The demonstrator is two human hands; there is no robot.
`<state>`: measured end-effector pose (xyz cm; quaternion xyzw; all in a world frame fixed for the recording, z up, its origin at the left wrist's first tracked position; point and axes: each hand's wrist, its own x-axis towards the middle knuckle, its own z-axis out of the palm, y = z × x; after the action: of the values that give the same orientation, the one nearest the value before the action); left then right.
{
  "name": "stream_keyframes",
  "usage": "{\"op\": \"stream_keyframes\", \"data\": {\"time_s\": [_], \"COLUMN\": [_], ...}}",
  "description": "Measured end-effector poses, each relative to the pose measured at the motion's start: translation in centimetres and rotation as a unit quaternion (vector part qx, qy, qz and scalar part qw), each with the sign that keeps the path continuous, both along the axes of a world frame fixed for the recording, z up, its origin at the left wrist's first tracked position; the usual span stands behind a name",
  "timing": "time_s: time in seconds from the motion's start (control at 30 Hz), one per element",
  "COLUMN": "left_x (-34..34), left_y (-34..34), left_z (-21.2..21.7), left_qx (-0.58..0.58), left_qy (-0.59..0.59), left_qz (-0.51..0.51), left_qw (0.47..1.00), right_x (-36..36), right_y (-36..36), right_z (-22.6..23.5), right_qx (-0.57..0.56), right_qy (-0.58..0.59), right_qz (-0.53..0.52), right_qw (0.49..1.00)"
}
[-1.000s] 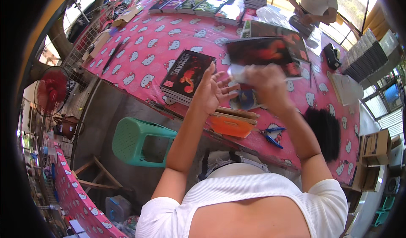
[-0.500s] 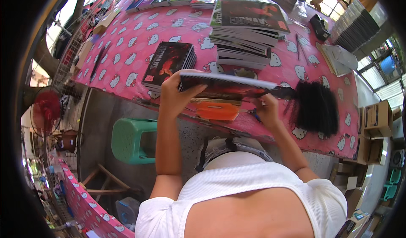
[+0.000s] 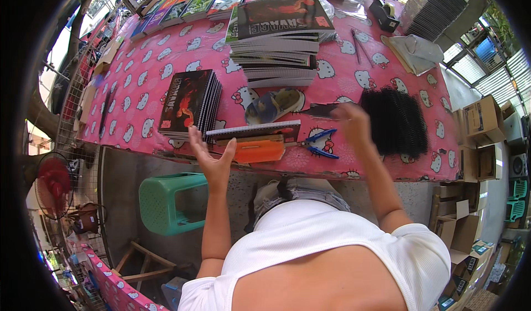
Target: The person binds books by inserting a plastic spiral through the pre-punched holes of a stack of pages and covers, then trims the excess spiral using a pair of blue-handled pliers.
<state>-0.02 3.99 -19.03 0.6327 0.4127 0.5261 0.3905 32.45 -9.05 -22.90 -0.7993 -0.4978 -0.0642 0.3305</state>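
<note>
Left hand (image 3: 210,157) fingers spread wide beside the spiral notebook (image 3: 254,130); right hand (image 3: 351,120), blurred, finger state unclear, near black coils (image 3: 395,122)

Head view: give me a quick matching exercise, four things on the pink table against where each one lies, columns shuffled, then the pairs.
Things:
1. blue-handled pliers
2. pile of black binding coils
3. orange block
4. small stack of dark-covered notebooks

Places:
A. at the table's near edge, beside the left hand
B. to the right of the right hand
C. on the left side of the table, behind the left hand
D. near the table's front edge, between the orange block and the right hand

Pairs: 1-D, 2-B, 3-A, 4-C
</note>
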Motion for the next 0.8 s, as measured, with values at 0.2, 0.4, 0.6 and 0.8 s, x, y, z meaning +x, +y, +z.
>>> {"op": "stream_keyframes", "data": {"time_s": [0.2, 0.4, 0.6, 0.8], "left_x": [6.6, 8.3, 8.0, 6.6], "left_y": [-3.5, -2.4, -2.8, -3.8], "left_z": [5.5, 2.2, 2.6, 0.9], "left_qx": [0.300, 0.284, 0.296, 0.341], "left_qy": [0.377, 0.375, 0.211, 0.180], "left_qz": [0.054, -0.111, -0.122, -0.127], "left_qw": [0.875, 0.875, 0.924, 0.914], "right_x": [8.4, -1.6, -4.4, -4.8], "right_y": [-2.2, 0.1, 1.7, 2.2], "right_z": [-1.2, 5.5, 8.5, 8.3], "right_qx": [-0.153, 0.016, -0.014, -0.043], "right_qy": [-0.031, 0.166, 0.259, 0.320], "right_qz": [-0.118, 0.201, 0.305, 0.373], "right_qw": [0.981, 0.965, 0.917, 0.870]}}
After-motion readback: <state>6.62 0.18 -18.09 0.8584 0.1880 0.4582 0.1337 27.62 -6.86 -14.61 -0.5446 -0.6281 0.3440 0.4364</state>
